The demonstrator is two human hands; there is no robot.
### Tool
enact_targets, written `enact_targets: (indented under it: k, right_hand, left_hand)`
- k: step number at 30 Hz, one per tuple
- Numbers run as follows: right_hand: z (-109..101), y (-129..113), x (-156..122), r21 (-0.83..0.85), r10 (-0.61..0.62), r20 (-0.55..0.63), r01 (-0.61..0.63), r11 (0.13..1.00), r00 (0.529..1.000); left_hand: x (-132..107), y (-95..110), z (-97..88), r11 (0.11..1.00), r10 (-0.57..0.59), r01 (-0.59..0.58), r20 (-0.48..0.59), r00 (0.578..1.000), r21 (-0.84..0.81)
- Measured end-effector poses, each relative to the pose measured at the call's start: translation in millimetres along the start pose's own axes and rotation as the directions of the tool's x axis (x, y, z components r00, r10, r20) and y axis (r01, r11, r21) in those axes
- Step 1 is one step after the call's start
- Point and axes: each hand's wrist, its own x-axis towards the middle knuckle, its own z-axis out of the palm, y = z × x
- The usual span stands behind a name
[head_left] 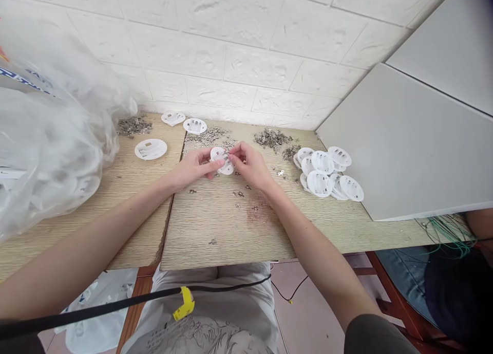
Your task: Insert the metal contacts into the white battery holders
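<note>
My left hand [198, 168] grips a round white plastic plate [227, 169] by its left side, thumb on top. Over the right side of the same plate, my right hand [248, 161] has thumb and forefinger pinched together; a small metal piece seems to show at the fingertips, too small to make out fully. Around the hands lie loose metal clips [241, 193] on the wooden table. Behind them spread a pile of small metal parts [210, 136] and a darker metal pile [271, 138].
Stacked white plates [320, 183] stand at the right, beside a grey panel [416, 138]. More plates, among them a single white plate [151, 149], lie at the left near a large clear plastic bag [50, 138]. A black cable [134, 302] crosses my lap. Someone's arm [479, 223] shows at the far right.
</note>
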Motion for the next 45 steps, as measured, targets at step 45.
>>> enact_targets:
  k: [45]
  right_hand:
    - [-1.5, 0.4, -2.9, -0.388, -0.15, 0.064, 0.163, 0.907, 0.987]
  left_hand:
    - [-0.7, 2.4, 3.5, 1.0, -0.022, 0.022, 0.014, 1.0, 0.021]
